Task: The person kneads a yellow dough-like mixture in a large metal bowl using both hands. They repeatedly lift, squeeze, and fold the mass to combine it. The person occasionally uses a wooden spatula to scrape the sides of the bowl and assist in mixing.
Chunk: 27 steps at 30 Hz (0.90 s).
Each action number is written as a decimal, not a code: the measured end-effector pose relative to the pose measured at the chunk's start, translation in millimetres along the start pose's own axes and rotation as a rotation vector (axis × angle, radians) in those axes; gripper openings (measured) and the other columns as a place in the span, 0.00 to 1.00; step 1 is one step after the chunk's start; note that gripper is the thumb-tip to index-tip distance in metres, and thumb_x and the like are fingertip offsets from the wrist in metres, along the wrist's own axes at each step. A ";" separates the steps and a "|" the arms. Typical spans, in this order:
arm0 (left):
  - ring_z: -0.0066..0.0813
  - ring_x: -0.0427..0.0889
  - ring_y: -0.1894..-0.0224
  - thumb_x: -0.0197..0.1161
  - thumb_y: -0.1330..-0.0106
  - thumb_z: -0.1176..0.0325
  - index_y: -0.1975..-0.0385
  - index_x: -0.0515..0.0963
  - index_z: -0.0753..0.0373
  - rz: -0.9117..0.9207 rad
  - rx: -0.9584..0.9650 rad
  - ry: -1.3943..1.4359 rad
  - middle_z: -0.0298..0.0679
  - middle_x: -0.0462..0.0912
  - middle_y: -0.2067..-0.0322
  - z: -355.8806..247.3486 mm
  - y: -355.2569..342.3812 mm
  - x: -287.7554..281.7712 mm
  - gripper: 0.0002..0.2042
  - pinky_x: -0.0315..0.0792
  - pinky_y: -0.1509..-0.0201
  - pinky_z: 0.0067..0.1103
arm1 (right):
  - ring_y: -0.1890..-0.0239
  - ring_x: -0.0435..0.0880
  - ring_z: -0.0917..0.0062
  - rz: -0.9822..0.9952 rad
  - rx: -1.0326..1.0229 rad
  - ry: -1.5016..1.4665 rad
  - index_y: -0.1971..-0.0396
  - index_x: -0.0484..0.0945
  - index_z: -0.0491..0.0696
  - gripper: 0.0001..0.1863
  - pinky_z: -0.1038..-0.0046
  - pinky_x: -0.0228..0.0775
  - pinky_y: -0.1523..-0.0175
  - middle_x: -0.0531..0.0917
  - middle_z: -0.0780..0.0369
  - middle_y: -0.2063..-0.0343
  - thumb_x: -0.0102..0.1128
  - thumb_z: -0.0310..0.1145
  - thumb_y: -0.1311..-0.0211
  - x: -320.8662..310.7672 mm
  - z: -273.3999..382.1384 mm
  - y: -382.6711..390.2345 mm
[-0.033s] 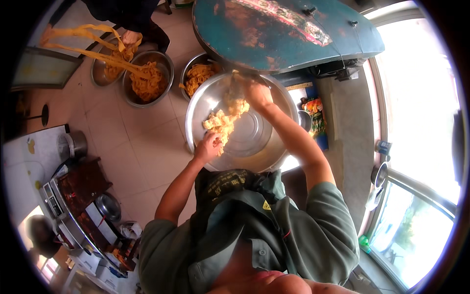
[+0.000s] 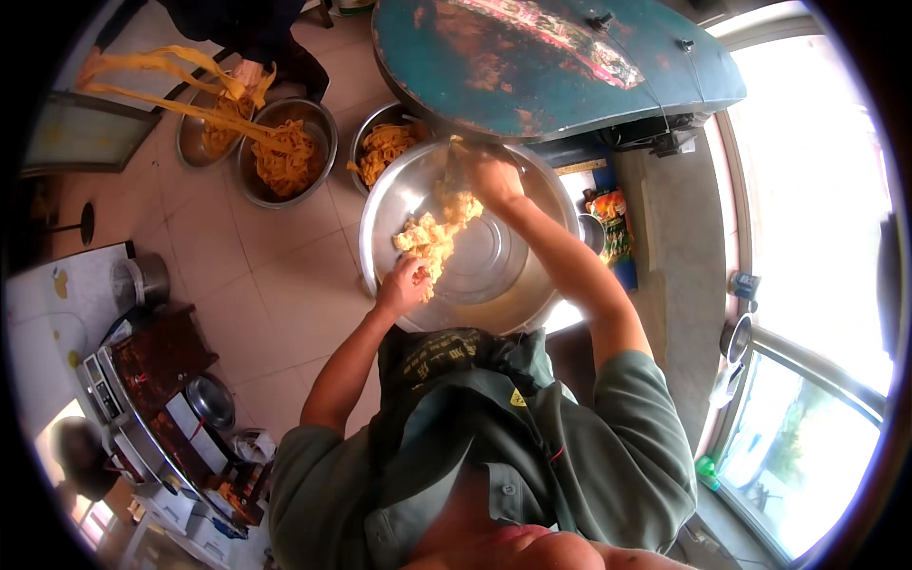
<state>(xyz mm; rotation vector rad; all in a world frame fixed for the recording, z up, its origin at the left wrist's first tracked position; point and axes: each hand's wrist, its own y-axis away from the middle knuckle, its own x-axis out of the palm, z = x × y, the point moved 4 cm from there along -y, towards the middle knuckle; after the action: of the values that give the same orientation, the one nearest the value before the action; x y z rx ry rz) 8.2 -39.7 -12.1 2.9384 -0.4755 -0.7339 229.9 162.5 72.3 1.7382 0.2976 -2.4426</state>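
You are in a small food-making workroom, a working kitchen rather than a home one. Steel bowls of yellow dough strips stand on the tiled floor, and a large steel basin holds crumbly dough. A worn teal machine rises over the basin. Another person handles long strips nearby, and a big window lights the room.
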 end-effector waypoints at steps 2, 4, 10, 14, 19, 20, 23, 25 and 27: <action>0.32 0.84 0.67 0.71 0.40 0.74 0.56 0.76 0.62 -0.004 0.002 0.019 0.39 0.79 0.59 0.5 -0.6 0.9 0.15 0.78 0.62 0.26 | 0.61 0.89 0.56 0.373 0.193 0.055 0.59 0.86 0.50 0.16 0.57 0.82 0.56 0.88 0.51 0.61 0.47 0.33 0.31 20.5 -6.9 -28.9; 0.32 0.84 0.67 0.71 0.40 0.74 0.56 0.76 0.62 -0.015 0.015 0.020 0.39 0.79 0.59 1.7 -1.8 -2.3 0.14 0.78 0.62 0.26 | 0.59 0.89 0.57 0.314 0.148 0.057 0.53 0.84 0.52 0.15 0.57 0.82 0.56 0.87 0.50 0.57 0.47 0.33 0.31 15.1 -9.7 -29.8; 0.32 0.84 0.67 0.71 0.40 0.74 0.56 0.76 0.62 -0.042 0.010 0.021 0.39 0.79 0.60 -4.9 -2.8 -9.4 0.14 0.78 0.61 0.26 | 0.59 0.89 0.59 0.306 0.161 -0.009 0.49 0.83 0.54 0.18 0.58 0.82 0.56 0.86 0.51 0.57 0.46 0.33 0.30 -6.8 19.7 -17.1; 0.34 0.84 0.67 0.70 0.40 0.75 0.57 0.76 0.62 -0.071 0.081 0.030 0.39 0.79 0.60 -13.1 -1.9 -12.1 0.13 0.78 0.62 0.27 | 0.54 0.88 0.61 0.346 -0.032 0.232 0.51 0.84 0.45 0.19 0.61 0.83 0.56 0.85 0.53 0.53 0.43 0.30 0.29 -10.5 11.3 -18.3; 0.42 0.83 0.60 0.69 0.40 0.74 0.57 0.75 0.61 -0.081 0.068 0.030 0.42 0.78 0.58 1.6 1.7 -11.6 0.13 0.78 0.59 0.32 | 0.63 0.89 0.62 0.379 -0.059 0.496 0.37 0.70 0.48 0.25 0.65 0.84 0.62 0.82 0.50 0.58 0.55 0.27 0.36 -55.6 12.3 15.3; 0.44 0.83 0.59 0.69 0.40 0.74 0.57 0.75 0.61 -0.081 0.055 0.037 0.42 0.78 0.58 0.3 2.9 -12.6 0.13 0.78 0.58 0.33 | 0.65 0.89 0.61 0.432 -0.065 0.575 0.39 0.71 0.46 0.25 0.66 0.84 0.64 0.82 0.50 0.60 0.56 0.28 0.37 -56.7 11.4 13.8; 0.49 0.81 0.56 0.69 0.41 0.74 0.57 0.75 0.60 -0.075 0.057 0.047 0.43 0.78 0.58 -10.3 1.5 -20.7 0.13 0.78 0.53 0.35 | 0.65 0.88 0.67 0.453 -0.155 0.731 0.53 0.80 0.43 0.16 0.69 0.83 0.67 0.82 0.53 0.63 0.61 0.31 0.40 -33.9 10.8 5.2; 0.48 0.82 0.56 0.69 0.41 0.74 0.57 0.75 0.60 -0.097 0.078 0.064 0.43 0.79 0.59 -12.6 2.6 -23.1 0.13 0.77 0.54 0.35 | 0.72 0.88 0.71 0.403 -0.303 0.867 0.64 0.83 0.43 0.10 0.72 0.80 0.73 0.83 0.57 0.65 0.65 0.33 0.42 -19.2 22.8 6.4; 0.49 0.81 0.55 0.69 0.40 0.73 0.57 0.75 0.61 -0.109 0.092 0.069 0.43 0.79 0.59 -12.9 3.0 -25.3 0.13 0.77 0.54 0.36 | 0.73 0.87 0.71 0.333 -0.405 0.907 0.66 0.84 0.45 0.07 0.73 0.79 0.74 0.83 0.58 0.67 0.62 0.31 0.41 -6.9 32.3 1.6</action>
<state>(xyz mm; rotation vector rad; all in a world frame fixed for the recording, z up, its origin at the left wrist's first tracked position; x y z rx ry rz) -7.7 -34.6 11.1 3.0844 -0.3548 -0.6354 202.8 153.4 89.0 2.3160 0.4844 -1.1467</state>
